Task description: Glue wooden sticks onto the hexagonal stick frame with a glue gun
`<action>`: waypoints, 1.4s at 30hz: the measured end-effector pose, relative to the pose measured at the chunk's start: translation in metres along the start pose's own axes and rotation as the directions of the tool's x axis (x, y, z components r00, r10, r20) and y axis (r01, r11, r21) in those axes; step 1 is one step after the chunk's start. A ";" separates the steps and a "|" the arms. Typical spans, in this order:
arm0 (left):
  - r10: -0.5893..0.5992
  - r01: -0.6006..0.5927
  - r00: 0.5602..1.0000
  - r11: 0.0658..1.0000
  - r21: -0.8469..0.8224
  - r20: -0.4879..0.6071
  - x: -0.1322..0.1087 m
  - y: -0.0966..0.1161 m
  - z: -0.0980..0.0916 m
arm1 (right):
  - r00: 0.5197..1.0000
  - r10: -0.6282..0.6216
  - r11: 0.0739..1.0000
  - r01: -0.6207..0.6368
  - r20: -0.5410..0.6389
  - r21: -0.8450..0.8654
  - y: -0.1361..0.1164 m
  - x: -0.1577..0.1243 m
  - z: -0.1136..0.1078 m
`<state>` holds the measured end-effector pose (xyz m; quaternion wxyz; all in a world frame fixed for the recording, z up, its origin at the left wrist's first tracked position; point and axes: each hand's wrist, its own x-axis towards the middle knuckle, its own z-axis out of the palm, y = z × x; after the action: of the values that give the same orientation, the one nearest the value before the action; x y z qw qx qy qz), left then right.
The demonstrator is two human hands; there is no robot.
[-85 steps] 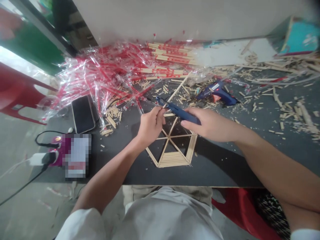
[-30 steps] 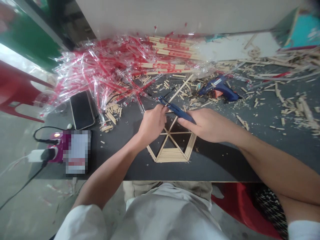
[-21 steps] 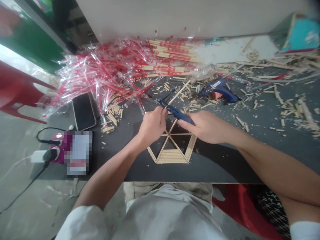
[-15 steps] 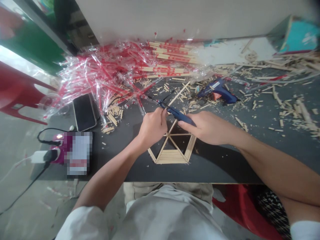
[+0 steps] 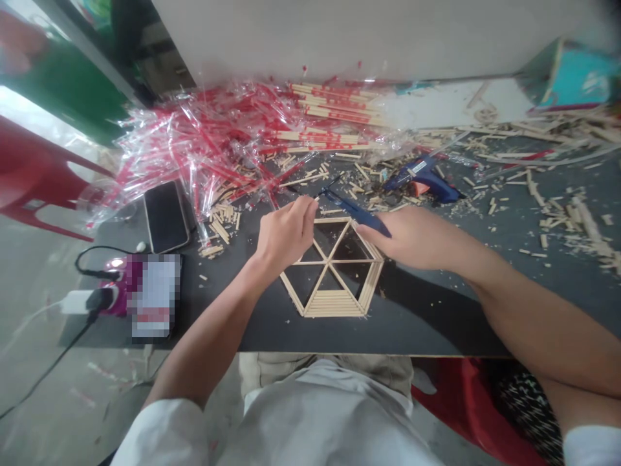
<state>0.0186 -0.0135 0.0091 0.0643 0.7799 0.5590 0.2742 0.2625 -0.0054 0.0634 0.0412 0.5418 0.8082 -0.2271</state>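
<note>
My right hand (image 5: 412, 236) is wrapped round blue-handled cutters (image 5: 361, 213), whose dark jaws point up and left. My left hand (image 5: 286, 230) is closed in a pinch just left of those jaws. A pale tip of a wooden stick (image 5: 316, 200) shows at its fingertips; the rest is hidden by the fingers. Beneath both hands a hexagonal frame of wooden sticks (image 5: 334, 312) lies flat on the dark table, with spokes meeting in the middle. Its bottom section and lower right side carry several parallel sticks.
A blue glue gun (image 5: 427, 178) lies beyond my right hand among stick offcuts. Red and clear wrappers (image 5: 208, 136) heap at the back left, beside wrapped chopsticks (image 5: 334, 107). Two phones, one a black phone (image 5: 166, 217), and a purple power adapter (image 5: 114, 285) with cables occupy the left.
The long stick that stuck out past the cutters no longer extends from my left hand. Both hands have shifted slightly, my left one leftward, and more of the hexagonal frame shows.
</note>
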 end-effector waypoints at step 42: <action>0.167 -0.278 0.914 0.921 0.274 0.369 0.001 -0.002 -0.004 | 0.961 0.269 0.889 -0.224 0.060 -0.399 0.029 -0.015 -0.004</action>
<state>0.0146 -0.0129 0.0117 -0.0003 0.8744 0.4830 0.0471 0.2955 -0.0072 0.0625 0.2222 0.6072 0.7581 -0.0858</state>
